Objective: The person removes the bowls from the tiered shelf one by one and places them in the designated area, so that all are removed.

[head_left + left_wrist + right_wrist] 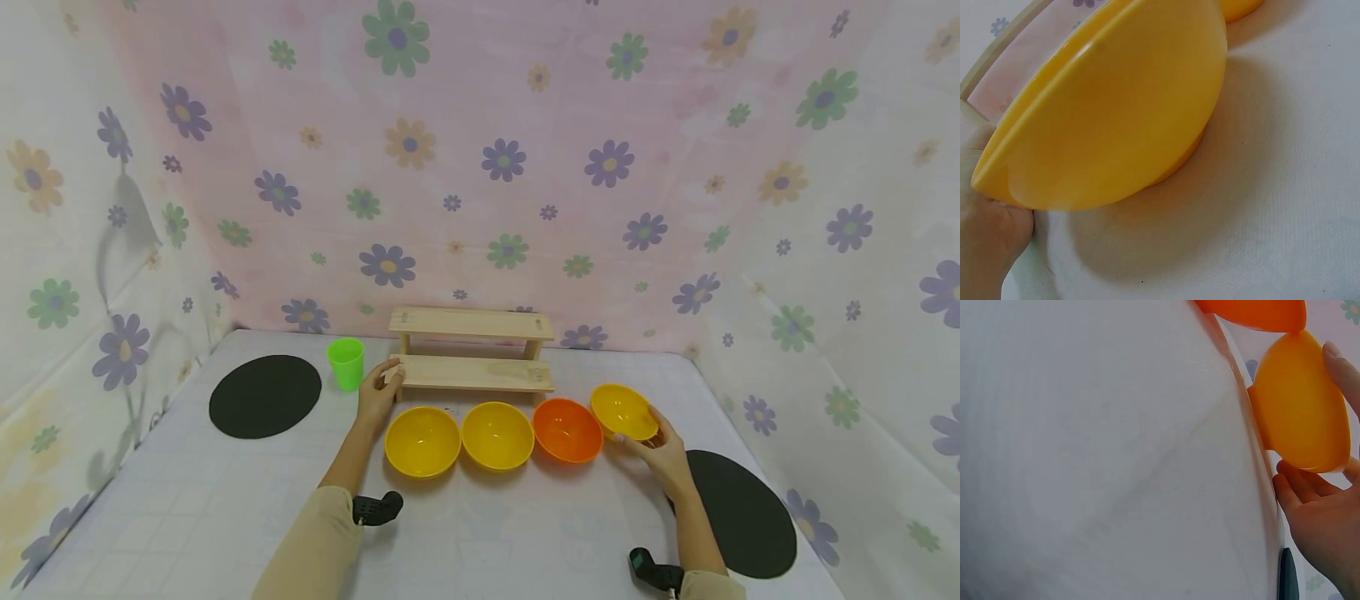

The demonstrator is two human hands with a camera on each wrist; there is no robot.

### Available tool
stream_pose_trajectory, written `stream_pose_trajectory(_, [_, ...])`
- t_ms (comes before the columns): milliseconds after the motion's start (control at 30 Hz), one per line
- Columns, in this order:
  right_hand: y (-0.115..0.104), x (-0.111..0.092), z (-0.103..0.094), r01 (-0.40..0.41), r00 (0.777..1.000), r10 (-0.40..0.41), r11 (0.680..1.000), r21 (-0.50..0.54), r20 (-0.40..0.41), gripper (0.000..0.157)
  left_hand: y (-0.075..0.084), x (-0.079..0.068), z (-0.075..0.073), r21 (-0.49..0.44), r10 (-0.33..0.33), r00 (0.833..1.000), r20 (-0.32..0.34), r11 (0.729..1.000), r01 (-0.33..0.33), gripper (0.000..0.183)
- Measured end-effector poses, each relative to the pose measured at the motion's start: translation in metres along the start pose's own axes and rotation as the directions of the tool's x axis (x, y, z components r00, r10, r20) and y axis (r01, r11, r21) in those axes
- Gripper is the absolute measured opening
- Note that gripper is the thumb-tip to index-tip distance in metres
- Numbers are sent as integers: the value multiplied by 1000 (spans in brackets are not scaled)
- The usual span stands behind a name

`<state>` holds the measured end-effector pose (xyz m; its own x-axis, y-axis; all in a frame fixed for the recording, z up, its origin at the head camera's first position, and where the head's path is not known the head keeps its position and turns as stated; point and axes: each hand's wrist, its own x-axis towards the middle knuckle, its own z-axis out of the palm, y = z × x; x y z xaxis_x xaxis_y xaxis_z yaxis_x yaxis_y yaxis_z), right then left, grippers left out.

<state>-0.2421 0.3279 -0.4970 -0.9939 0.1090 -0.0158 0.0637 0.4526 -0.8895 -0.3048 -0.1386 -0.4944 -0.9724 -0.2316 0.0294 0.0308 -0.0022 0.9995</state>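
A two-tier wooden shelf [471, 373] stands against the back wall. My left hand [378, 395] grips the left end of its lower board; in the left wrist view the fingers are hidden behind a yellow bowl [1122, 106]. Two yellow bowls, the left one [422, 442] and the middle one [498, 437], and an orange bowl [567, 430] sit in a row before the shelf. At the row's right end, my right hand [666, 454] holds another yellow bowl [621, 412], thumb on one side and fingers along the other. That bowl stands close beside the orange one.
A bright green cup [347, 364] stands left of the shelf. One black round mat [266, 397] lies at the table's left, and another black mat [738, 512] lies at the right, partly under my right forearm. Flowered cloth walls [480, 108] border the table.
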Motion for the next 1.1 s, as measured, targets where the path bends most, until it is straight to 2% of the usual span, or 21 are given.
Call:
stream_pose_trajectory(100, [1, 0, 1, 4, 1000, -4, 1000, -5, -2, 90, -10, 5, 0, 4, -2, 1000, -3, 1000, 2, 39])
stream_pose_trajectory(233, [2, 0, 1, 6, 1000, -6, 1000, -28, -6, 89, -14, 7, -1, 30, 0, 1000, -2, 1000, 0, 40])
stream_pose_trajectory(567, [0, -2, -1, 13, 1000, -12, 999, -50, 7, 89, -15, 7, -2, 52, -1, 1000, 21, 999, 0, 39])
stream_pose_trajectory(800, [-6, -3, 1, 89, 996, -88, 991, -101, 15, 88, -13, 7, -6, 78, -1, 1000, 26, 997, -1, 38])
stream_pose_trajectory(933, [-12, -4, 3, 154, 987, -159, 967, -203, -4, 89, -14, 4, -11, 99, 17, 998, 55, 995, -22, 40])
stream_pose_trajectory(1033, [-18, -7, 6, 180, 977, -208, 925, -336, -50, 88, -14, -2, -15, 132, 4, 997, 82, 991, -15, 44])
stream_pose_trajectory(1100, [-23, -11, 7, 195, 964, -251, 889, -414, -86, 87, -13, -8, -18, 189, -3, 995, 95, 982, -15, 46])
